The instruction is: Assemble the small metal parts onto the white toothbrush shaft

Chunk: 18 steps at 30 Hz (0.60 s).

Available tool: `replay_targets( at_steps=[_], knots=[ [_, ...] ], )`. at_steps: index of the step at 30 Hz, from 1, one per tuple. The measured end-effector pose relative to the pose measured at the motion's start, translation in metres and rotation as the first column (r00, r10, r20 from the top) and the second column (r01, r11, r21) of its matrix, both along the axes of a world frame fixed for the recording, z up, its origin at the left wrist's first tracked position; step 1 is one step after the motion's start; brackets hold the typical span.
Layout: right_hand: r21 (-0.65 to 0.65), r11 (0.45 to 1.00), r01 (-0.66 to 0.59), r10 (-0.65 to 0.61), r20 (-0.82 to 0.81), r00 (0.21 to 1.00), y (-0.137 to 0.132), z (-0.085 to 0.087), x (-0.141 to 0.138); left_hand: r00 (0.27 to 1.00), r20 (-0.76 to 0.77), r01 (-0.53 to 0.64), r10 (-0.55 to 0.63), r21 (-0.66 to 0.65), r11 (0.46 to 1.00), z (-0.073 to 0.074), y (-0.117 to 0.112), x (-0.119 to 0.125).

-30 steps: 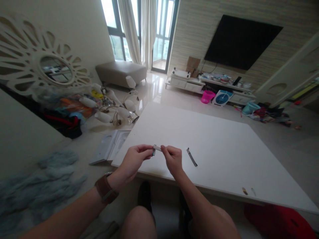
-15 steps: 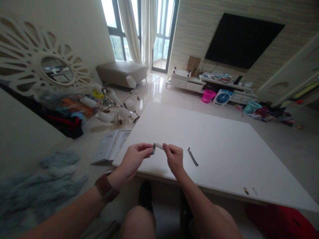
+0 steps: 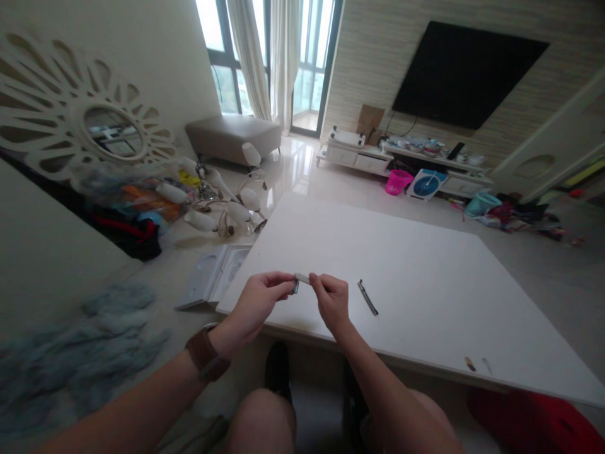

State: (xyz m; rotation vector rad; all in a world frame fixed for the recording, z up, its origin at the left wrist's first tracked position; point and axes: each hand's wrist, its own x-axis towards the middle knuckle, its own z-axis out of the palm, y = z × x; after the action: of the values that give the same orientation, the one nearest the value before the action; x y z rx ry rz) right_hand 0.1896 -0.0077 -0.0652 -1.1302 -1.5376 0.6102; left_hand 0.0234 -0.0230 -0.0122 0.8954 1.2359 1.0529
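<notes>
Over the near edge of the white table, my two hands meet around small parts. The fingertips of my left hand pinch a small green and silver piece, mostly hidden by the fingers. A flat, pale grey strip is pinched between the thumb and forefinger of my right hand. Its far end meets the green and silver piece at my left fingertips. To the right of my right hand, a slim black and silver handle-like piece lies on the table.
Near the table's right front edge lie a small dark and yellow piece and a small clear piece. An open white box stands left of the table, below a chandelier on the floor. Something red is at lower right.
The pale strip has turned flatter and moved nearer my left fingertips, over the green and silver piece. Both hands keep their grip, and the view has shifted slightly.
</notes>
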Motion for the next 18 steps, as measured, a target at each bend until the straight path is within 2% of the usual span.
replay_targets(
  at_steps=[4, 11, 18],
  knots=[
    [0.000, 1.000, -0.007, 0.007, 0.039, 0.999, 0.0007, -0.0022, 0.0045, 1.000, -0.010, -0.011, 0.011, 0.019, 1.000, -0.0018, 0.0029, -0.0033],
    [-0.001, 0.998, -0.063, 0.063, 0.030, 0.998, -0.0024, -0.0047, -0.0019, 0.996, -0.048, 0.076, -0.075, 0.034, 0.996, -0.0041, -0.0007, 0.0006],
    [-0.050, 0.999, 0.019, -0.020, -0.005, 1.000, 0.0037, -0.0041, 0.0071, 0.999, -0.030, 0.042, -0.042, 0.006, 0.999, -0.0007, 0.0023, -0.0042]
  ],
)
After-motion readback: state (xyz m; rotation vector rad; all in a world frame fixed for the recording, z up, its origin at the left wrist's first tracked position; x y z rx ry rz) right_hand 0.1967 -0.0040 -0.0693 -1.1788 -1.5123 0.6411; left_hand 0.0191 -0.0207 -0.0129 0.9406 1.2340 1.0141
